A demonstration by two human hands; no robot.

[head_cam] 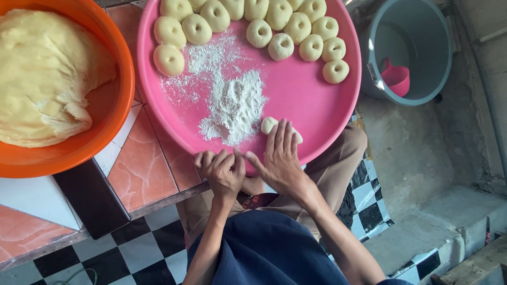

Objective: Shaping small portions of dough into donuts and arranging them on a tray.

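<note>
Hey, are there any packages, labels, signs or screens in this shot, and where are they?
None in view. Only unmarked things show: an orange bowl of dough at left, a round pink tray of dough rings and flour in the middle, a grey bucket at right.

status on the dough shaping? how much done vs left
Done: about sixteen ring-shaped dough pieces sit along the far edge of the pink tray. In hand: the right hand lies flat on a dough piece beside the flour; the left hand is curled at the tray rim. Left: a big mass of dough fills the orange bowl.
</note>
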